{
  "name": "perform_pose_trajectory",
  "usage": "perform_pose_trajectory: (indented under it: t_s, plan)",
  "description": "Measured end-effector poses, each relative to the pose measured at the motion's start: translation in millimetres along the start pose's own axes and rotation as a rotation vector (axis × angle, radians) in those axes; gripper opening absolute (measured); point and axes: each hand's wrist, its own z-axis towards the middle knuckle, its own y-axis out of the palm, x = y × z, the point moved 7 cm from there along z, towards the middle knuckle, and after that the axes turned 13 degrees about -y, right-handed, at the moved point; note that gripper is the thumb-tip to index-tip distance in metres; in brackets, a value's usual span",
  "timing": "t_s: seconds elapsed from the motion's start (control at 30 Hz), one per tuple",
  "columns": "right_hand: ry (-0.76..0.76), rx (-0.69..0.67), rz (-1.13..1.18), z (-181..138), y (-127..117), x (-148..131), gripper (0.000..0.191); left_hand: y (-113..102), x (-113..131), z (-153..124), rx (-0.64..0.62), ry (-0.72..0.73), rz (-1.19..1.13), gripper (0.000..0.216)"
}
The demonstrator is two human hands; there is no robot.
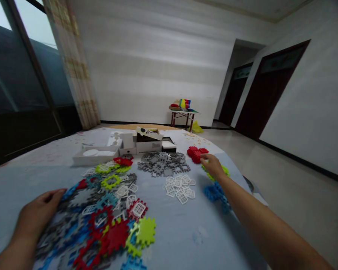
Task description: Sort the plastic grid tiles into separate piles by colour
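My left hand (41,213) is at the left edge of a mixed heap of toothed plastic gear pieces. Its fingers are curled together beside a blue piece (71,192); what they hold, if anything, is hidden. In the heap lie a red gear plate (116,237), a lime green gear plate (146,231) and many grey pieces. Stretched forward, my right hand (213,165) has its fingers pinched at the near side of a red gear pile (195,154), touching a red piece. Under that wrist are lime green gears (224,171), with blue gears (214,192) nearer me.
A grey gear pile (163,163) and white lattice pieces (180,186) lie mid-table. Behind them stand an open white box (95,159), an open carton (149,146) and a black-edged box (169,145). The round table's cloth (171,232) drops off at right.
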Motion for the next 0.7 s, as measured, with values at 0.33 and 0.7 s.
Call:
perform_pose_trajectory:
  t_s: [0.33,0.7]
  plan:
    - [-0.695,-0.406,0.42,-82.0,70.3,-227.7,0.026,-1.0,-2.5,-5.8,-0.053,-0.013,-0.061,0.045]
    - [-0.37,-0.44,0.561,-84.9,90.2,-231.9,0.041,-4.0,0.3,-8.2,-0.055,-0.006,-0.069,0.046]
